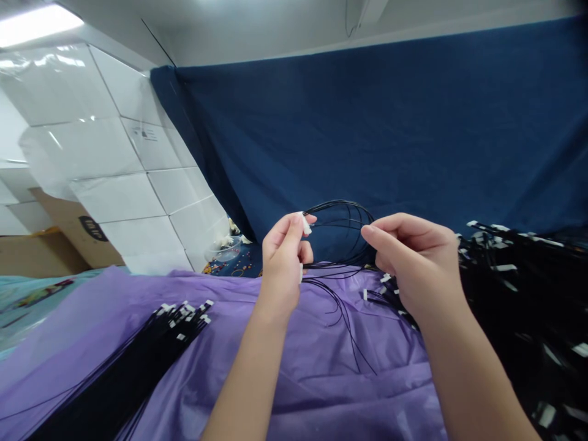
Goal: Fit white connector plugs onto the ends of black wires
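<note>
Cords [356, 206] loop at frame centre. Left hand [282, 269] clamps their white end pieces [305, 224]; right hand [416, 248] is pinched together at the loop's right edge, hold on cords unclear. Advisable: firm left grip, light tension.

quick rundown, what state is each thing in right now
left hand: grip closed on the wires' white ends
right hand: grip pinched at the wires' bend
wires: bent in a loop between the hands, some loose ends hanging
left bundle: fairly straight, lying on the purple sheet
right pile: heaped, white ends pointing various ways
purple sheet: spread, wrinkled
blue cloth: hung up
white boxes: stacked
light: on
</note>
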### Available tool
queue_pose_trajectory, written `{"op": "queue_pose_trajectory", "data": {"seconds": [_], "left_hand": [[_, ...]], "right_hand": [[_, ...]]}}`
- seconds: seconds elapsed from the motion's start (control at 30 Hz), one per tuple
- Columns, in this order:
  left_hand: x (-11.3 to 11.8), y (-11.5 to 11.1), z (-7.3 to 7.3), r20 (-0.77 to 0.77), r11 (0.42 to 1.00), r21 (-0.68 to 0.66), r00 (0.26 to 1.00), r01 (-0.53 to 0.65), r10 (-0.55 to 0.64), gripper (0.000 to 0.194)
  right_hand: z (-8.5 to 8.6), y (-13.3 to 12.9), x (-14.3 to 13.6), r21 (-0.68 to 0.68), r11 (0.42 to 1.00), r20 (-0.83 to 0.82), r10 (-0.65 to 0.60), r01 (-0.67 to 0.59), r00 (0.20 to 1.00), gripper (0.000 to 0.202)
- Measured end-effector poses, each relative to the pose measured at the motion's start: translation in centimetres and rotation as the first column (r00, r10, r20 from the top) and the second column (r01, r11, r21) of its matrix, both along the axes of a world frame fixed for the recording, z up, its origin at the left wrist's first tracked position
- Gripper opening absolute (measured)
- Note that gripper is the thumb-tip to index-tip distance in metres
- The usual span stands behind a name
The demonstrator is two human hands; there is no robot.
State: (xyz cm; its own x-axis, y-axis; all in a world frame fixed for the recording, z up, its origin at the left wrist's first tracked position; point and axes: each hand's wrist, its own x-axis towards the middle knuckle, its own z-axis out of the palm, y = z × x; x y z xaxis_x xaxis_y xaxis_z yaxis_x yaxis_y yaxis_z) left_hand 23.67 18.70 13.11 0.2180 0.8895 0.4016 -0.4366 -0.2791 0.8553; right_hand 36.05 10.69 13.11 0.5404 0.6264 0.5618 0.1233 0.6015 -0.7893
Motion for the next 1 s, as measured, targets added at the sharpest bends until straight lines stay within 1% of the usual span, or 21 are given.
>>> {"op": "queue_pose_trajectory", "data": {"seconds": [0.17, 0.3, 0.5, 0.63, 0.73, 0.83, 0.93, 1.0], "left_hand": [[-0.06, -0.12, -0.13, 0.007, 1.000, 0.005, 1.000, 0.018, -0.018, 0.028], [-0.05, -0.21, -0.26, 0.018, 0.997, 0.063, 0.999, 0.047, -0.048, 0.027], [-0.04, -0.04, -0.40, 0.020, 0.993, 0.099, 0.997, 0.067, -0.070, 0.028], [-0.03, 0.17, -0.45, 0.025, 0.993, 0.105, 0.998, 0.061, -0.064, 0.029], [0.01, 0.24, -0.45, 0.034, 0.990, 0.132, 0.998, 0.054, -0.059, 0.027], [0.06, 0.28, -0.46, 0.047, 0.980, 0.195, 0.998, 0.039, -0.049, 0.024], [0.09, 0.38, -0.57, 0.029, 0.962, 0.274, 0.999, 0.011, -0.020, 0.024], [0.06, 0.48, -0.71, -0.002, 0.944, 0.330, 1.000, -0.008, 0.009, 0.024]], "right_hand": [[0.11, -0.16, -0.05, -0.002, 0.999, 0.025, -0.054, 0.054, 0.998, 0.012], [0.07, -0.16, -0.01, -0.021, 0.995, 0.074, -0.098, 0.100, 0.992, 0.013], [0.01, -0.13, 0.09, -0.033, 0.992, 0.104, -0.119, 0.123, 0.987, 0.014], [0.01, -0.11, 0.15, -0.059, 0.993, 0.084, -0.100, 0.105, 0.991, 0.015], [0.12, -0.12, 0.15, -0.088, 0.995, 0.028, -0.045, 0.048, 0.999, 0.017], [0.32, -0.22, 0.13, -0.134, 0.990, -0.063, 0.035, -0.043, 0.997, 0.020], [0.57, -0.44, 0.15, -0.204, 0.968, -0.172, 0.107, -0.142, 0.979, 0.021], [0.67, -0.54, 0.27, -0.229, 0.952, -0.228, 0.152, -0.205, 0.962, 0.019]]}}
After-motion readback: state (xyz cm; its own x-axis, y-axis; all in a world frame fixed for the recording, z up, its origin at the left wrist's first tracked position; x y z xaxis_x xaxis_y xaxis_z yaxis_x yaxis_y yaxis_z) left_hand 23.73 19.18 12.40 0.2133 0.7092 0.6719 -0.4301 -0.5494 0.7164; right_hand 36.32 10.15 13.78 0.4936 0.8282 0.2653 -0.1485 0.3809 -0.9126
